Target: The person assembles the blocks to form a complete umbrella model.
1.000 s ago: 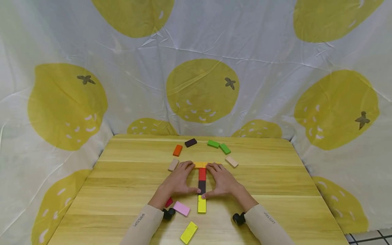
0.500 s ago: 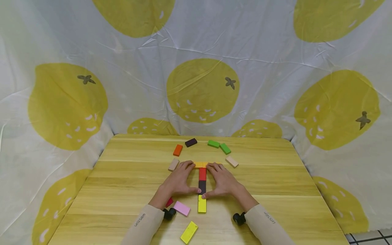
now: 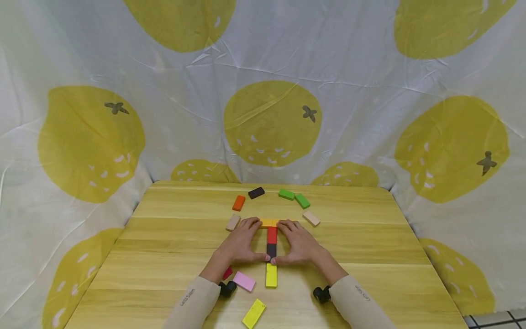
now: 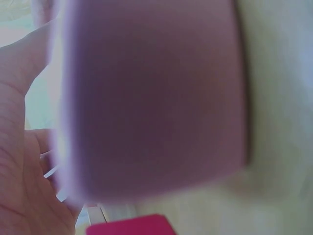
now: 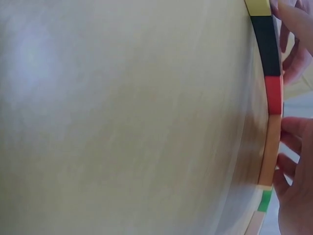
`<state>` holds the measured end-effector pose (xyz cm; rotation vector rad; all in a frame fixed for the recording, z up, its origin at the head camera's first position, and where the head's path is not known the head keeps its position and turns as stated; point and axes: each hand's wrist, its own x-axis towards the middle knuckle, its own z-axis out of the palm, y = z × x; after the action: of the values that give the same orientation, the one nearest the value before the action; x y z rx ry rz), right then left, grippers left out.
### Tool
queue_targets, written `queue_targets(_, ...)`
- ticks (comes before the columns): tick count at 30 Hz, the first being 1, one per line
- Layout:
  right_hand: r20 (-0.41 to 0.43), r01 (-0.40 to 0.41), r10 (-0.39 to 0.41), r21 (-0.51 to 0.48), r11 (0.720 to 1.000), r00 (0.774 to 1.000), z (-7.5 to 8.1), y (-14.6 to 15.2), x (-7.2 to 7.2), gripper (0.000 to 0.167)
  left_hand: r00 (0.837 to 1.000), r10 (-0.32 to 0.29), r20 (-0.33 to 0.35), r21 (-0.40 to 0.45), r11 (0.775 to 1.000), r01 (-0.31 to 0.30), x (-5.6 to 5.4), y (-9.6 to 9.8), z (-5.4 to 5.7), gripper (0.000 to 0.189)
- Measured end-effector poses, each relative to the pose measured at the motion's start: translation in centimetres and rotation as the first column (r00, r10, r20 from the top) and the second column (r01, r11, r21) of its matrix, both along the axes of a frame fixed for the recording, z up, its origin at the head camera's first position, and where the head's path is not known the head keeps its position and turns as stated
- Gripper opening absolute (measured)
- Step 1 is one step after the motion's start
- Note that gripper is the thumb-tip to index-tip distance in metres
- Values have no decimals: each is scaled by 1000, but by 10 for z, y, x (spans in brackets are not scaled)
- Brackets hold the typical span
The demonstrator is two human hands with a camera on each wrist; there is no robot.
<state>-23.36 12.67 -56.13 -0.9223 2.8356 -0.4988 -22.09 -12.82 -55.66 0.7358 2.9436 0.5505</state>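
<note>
Nearest, loose yellow block (image 3: 254, 313); then pink block (image 3: 244, 281). Next, lined end to end: second yellow block (image 3: 271, 276), black block (image 3: 271, 250), red block (image 3: 272, 235). Alongside, left hand (image 3: 238, 244) and right hand (image 3: 301, 244), relaxed, grasping nothing, touching orange blocks (image 3: 269, 223) across line's far end. Farthest, green blocks (image 3: 286, 194).

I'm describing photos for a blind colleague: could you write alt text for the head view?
A left hand and right hand touch a T of coloured blocks on a wooden table. Loose blocks lie around it; lemon-print cloth hangs behind.
</note>
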Motion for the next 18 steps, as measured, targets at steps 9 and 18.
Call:
queue_targets(9, 20, 24, -24, -17, 1000, 1000, -4, 1, -1, 85, 1000, -2, 3, -4, 1000, 2, 1, 1, 0, 112)
queue_targets(18, 1, 28, -28, -71, 997, 1000, -8, 3, -3, 71, 1000, -6, 6, -6, 1000, 6, 2, 1, 2, 111)
